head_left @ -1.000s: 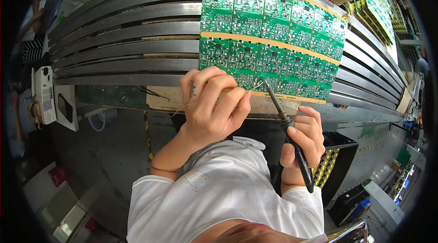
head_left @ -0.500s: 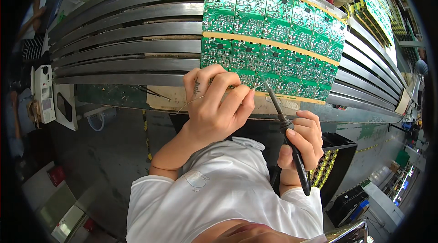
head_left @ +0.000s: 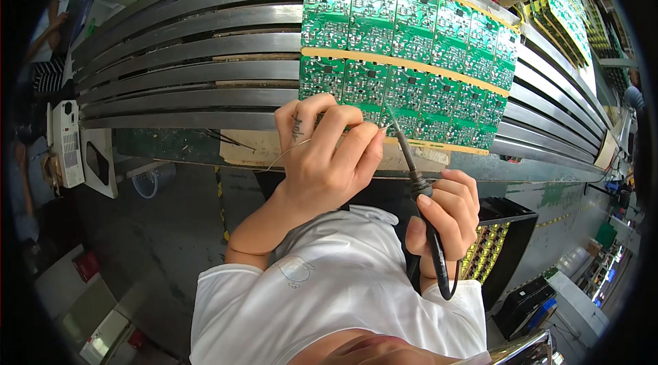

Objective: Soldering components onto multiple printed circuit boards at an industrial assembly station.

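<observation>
Apparently soldering along the near edge of the green panel (head_left: 415, 29), flat on the slatted surface (head_left: 253, 69); pinching thin wire (head_left: 282, 154) in closed fingers of the left hand (head_left: 330, 149), gripping the iron (head_left: 410, 167) in curled fingers of the right hand (head_left: 449, 213). Likely calling next for a steady wire feed.

Parallel grey metal rails (head_left: 205, 98) carry a green circuit-board panel (head_left: 409, 50) lying across several of them.

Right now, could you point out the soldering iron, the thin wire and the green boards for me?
Soldering iron (head_left: 420, 188): head view, on the dark collar between shaft and handle.
Wire (head_left: 282, 155): head view, on its loose, curved length.
Boards (head_left: 411, 39): head view, on the upper row, near its middle.
</observation>
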Action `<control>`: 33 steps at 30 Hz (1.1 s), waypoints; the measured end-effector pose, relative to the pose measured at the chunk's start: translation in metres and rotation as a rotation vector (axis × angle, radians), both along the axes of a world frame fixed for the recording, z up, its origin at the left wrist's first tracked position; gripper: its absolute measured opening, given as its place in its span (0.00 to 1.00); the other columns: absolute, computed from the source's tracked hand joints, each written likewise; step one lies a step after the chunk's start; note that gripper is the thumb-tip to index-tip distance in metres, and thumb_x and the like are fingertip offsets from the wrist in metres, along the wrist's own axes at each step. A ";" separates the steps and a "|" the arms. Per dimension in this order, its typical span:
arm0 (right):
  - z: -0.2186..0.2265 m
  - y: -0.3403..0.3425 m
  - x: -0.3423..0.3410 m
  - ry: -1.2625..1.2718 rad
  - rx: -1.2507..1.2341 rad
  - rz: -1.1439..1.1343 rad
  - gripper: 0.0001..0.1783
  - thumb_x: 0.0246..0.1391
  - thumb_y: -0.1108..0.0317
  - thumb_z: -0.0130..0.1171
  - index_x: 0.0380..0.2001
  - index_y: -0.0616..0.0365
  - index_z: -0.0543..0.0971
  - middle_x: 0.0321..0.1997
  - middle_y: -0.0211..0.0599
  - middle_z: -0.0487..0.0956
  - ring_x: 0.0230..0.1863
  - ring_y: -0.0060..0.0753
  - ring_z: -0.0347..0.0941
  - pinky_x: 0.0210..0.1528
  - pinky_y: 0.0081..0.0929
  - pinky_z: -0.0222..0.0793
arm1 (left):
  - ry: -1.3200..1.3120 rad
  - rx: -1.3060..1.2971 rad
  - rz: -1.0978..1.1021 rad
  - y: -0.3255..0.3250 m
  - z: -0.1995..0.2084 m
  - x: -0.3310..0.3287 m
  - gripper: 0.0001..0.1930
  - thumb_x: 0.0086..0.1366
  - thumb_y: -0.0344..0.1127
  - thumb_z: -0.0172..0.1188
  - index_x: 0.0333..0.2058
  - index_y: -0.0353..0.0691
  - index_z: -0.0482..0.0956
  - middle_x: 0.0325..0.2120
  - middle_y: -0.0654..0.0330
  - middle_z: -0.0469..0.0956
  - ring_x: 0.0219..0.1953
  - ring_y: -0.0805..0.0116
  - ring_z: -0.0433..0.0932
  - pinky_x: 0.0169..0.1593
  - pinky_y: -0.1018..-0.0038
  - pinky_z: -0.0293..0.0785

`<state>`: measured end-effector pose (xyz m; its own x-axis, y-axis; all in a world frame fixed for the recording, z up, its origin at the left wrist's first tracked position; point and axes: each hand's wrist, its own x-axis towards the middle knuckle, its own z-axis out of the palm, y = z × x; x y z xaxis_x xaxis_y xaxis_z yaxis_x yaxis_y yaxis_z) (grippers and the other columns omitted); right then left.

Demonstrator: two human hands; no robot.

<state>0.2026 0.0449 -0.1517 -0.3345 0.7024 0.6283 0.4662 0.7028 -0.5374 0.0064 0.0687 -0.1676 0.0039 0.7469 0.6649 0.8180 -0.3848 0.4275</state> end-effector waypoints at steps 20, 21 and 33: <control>-0.009 0.017 0.023 0.250 -0.011 0.000 0.10 0.57 0.61 0.60 0.37 0.55 0.79 0.29 0.36 0.79 0.30 0.37 0.74 0.50 0.51 0.75 | -0.081 0.008 0.044 -0.007 0.012 -0.015 0.15 0.49 0.21 0.69 0.36 0.44 0.85 0.30 0.65 0.67 0.28 0.68 0.63 0.28 0.75 0.61; -0.012 0.020 0.026 0.299 -0.017 0.009 0.11 0.58 0.60 0.59 0.37 0.55 0.78 0.29 0.37 0.79 0.30 0.37 0.74 0.50 0.51 0.75 | -0.077 -0.012 0.030 -0.006 0.013 -0.013 0.15 0.48 0.21 0.69 0.36 0.44 0.85 0.30 0.65 0.67 0.28 0.67 0.64 0.29 0.74 0.62; -0.016 0.035 0.023 0.426 -0.062 -0.009 0.13 0.62 0.57 0.56 0.38 0.56 0.77 0.29 0.40 0.81 0.31 0.38 0.74 0.52 0.54 0.73 | 0.062 -0.014 -0.060 0.020 0.017 0.002 0.11 0.47 0.23 0.68 0.30 0.44 0.79 0.30 0.64 0.67 0.34 0.62 0.68 0.47 0.62 0.64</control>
